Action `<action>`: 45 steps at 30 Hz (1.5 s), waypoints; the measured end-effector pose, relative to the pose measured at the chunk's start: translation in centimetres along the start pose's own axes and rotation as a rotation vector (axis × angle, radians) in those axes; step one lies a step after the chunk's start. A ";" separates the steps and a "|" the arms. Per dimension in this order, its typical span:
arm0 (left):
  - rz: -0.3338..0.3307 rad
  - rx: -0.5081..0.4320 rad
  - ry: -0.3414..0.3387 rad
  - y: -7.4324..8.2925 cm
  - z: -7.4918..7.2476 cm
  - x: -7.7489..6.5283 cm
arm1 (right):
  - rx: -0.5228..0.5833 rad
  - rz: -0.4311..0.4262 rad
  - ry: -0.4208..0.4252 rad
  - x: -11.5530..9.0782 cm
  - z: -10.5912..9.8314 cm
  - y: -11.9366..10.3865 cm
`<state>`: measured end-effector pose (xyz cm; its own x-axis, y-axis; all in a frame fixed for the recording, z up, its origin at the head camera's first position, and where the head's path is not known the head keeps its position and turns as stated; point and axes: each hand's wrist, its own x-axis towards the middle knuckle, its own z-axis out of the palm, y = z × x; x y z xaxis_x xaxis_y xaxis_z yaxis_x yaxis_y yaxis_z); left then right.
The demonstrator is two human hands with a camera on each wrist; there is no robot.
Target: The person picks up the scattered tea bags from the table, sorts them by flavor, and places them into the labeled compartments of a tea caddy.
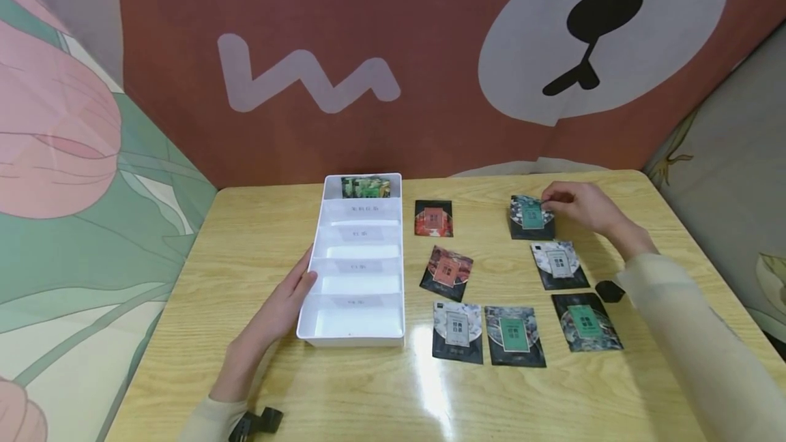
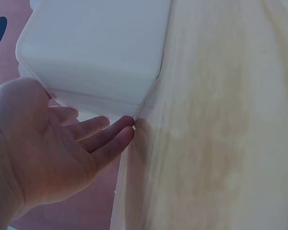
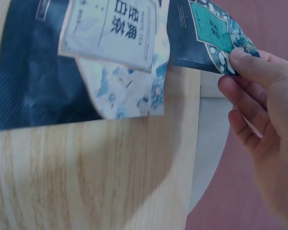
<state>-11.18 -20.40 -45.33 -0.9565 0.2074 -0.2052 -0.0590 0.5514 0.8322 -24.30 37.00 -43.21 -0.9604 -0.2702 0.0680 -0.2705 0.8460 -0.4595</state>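
Note:
In the head view a white divided box point(image 1: 351, 341) stands left of several tea sachets. My left hand point(image 1: 284, 305) holds its left side, thumb over the rim; in the left wrist view the fingers point(image 2: 108, 143) reach along the lower outer wall. At the back right, my right hand point(image 1: 580, 207) pinches the edge of a dark sachet with a teal label point(image 1: 531, 218). The right wrist view shows this teal-label sachet point(image 3: 206, 36) tilted up, between thumb and forefinger. Nearest it lies a white-label sachet point(image 1: 559, 264), large in that view's foreground.
A green packet point(image 1: 366, 187) sits in the box's rear compartment. Two red-label sachets point(image 1: 433, 217) point(image 1: 446, 273) lie right of the box. Nearer are another white-label sachet point(image 1: 457, 333) and two green-label sachets point(image 1: 514, 336) point(image 1: 587, 322). A printed cloth point(image 1: 368, 135) hangs behind the wooden table point(image 1: 258, 224).

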 end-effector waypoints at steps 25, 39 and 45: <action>0.002 -0.003 0.004 -0.2 0.0 0.0 | -0.009 -0.141 0.102 1.2 0.0 -5.1; 0.020 -0.015 0.010 -0.2 0.0 0.0 | 0.060 -0.118 0.090 2.4 0.6 -8.5; 0.023 -0.014 0.008 -0.3 0.0 0.1 | 0.068 -0.166 0.117 2.9 0.6 -10.3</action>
<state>-11.23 -20.50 -45.59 -0.9599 0.2136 -0.1818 -0.0409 0.5348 0.8440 -24.28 27.19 -38.84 -0.9051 -0.3448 0.2487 -0.4247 0.7602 -0.4917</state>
